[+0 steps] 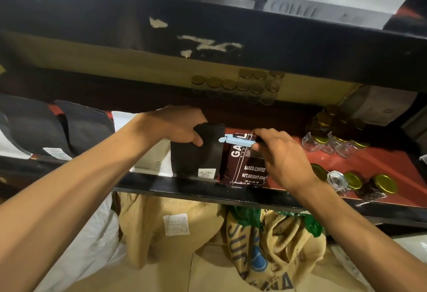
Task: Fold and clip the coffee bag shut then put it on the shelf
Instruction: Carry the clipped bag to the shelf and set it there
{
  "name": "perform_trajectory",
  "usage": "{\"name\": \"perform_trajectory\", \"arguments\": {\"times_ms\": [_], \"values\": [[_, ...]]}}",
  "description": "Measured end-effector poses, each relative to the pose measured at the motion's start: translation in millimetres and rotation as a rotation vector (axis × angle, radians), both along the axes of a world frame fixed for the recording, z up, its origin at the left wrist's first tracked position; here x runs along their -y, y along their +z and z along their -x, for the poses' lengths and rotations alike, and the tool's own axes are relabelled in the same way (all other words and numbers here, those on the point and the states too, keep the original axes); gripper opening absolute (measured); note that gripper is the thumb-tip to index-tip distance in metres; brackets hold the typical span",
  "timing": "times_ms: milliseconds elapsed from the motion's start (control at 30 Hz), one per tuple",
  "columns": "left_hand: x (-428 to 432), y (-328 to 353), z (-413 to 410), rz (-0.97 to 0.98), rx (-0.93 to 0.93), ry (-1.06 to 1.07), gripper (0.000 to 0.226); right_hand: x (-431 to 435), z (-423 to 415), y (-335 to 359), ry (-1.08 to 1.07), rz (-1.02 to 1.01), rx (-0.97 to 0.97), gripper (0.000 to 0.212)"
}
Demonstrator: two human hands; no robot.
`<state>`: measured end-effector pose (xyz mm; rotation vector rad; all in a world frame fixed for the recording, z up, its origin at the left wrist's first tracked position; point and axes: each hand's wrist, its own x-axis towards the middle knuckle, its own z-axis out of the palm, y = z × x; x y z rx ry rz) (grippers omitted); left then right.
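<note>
A dark brown coffee bag [245,167] with white lettering stands on the red shelf [369,167], close to its front edge. A light blue clip [238,140] runs across its folded top. My right hand [284,155] grips the top of this bag at the clip's right end. Just left of it stands a plain black bag [196,155]. My left hand [182,125] holds that black bag's top, thumb in front and fingers behind.
A white bag [152,157] and dark bags [76,130] stand to the left on the shelf. Glass jars with gold lids [360,180] lie at the right. An upper shelf board [208,44] overhangs. Burlap sacks [265,250] fill the space below.
</note>
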<state>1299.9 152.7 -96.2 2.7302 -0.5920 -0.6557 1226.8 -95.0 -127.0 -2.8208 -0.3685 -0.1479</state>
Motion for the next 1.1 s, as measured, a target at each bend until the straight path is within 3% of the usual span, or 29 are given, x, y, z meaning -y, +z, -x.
{"name": "perform_trajectory", "arguments": {"times_ms": [133, 233, 300, 400, 500, 600, 833, 967, 1100], "values": [[-3.0, -2.8, 2.5, -0.015, 0.034, -0.038, 0.02, 0.6, 1.6, 3.5, 0.002, 0.012, -0.04, 0.043], [-4.7, -3.3, 4.5, 0.059, 0.021, -0.063, 0.028, 0.0, 4.0, 6.2, 0.007, -0.131, -0.077, 0.056], [-6.8, -2.8, 6.4, 0.154, 0.017, -0.07, 0.034, -0.5, 11.8, 4.2, -0.072, -0.407, -0.071, 0.059], [-9.1, -5.1, 8.7, 0.18, 0.101, -0.101, 0.035, -3.1, 37.3, -9.8, -0.332, -1.017, -0.11, 0.059], [-7.5, -6.9, 9.4, 0.105, 0.164, -0.136, 0.032, -12.0, 64.5, -35.6, -0.555, -1.345, -0.131, 0.06], [-6.5, -5.2, 8.1, 0.082, 0.151, -0.146, 0.029, -29.1, 72.5, -59.9, -0.649, -1.546, -0.294, 0.051], [-7.8, -7.1, 8.8, 0.031, 0.176, -0.162, 0.037, -50.2, 66.1, -76.9, -0.745, -1.567, -0.296, 0.031], [-9.2, -2.8, 17.4, 0.289, 0.249, -0.057, 0.043, -37.2, 63.4, -81.9, -0.741, -1.217, -0.212, 0.054], [-22.9, -6.0, 31.2, 0.194, 0.548, -0.079, 0.057, -25.3, 55.3, -84.9, -0.739, -0.978, -0.212, 0.066]]}}
